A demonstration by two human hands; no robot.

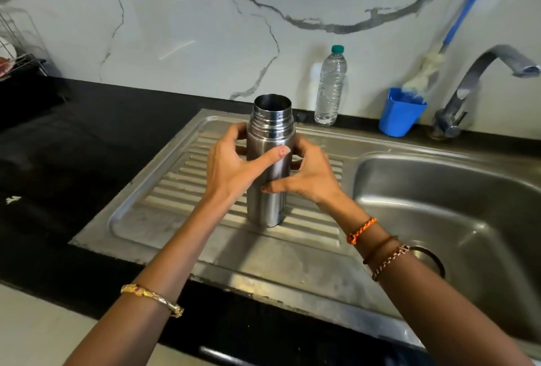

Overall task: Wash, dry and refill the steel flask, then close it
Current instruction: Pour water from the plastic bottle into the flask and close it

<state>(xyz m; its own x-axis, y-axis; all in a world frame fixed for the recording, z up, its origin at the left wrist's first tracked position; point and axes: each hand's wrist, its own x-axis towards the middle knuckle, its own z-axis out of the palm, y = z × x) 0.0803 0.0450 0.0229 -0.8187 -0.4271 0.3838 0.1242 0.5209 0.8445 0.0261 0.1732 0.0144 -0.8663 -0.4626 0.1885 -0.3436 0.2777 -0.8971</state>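
Both hands, left (231, 165) and right (310, 174), grasp the upright, uncapped, shiny steel flask (270, 137).

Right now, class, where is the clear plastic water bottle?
In the head view, the plastic water bottle stands upright against the marble wall behind the sink's drainboard, between the open steel flask and the blue cup.

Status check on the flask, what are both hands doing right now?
Left hand and right hand both grip the flask. Flask upright on the drainboard, cap off. Nothing in the way.
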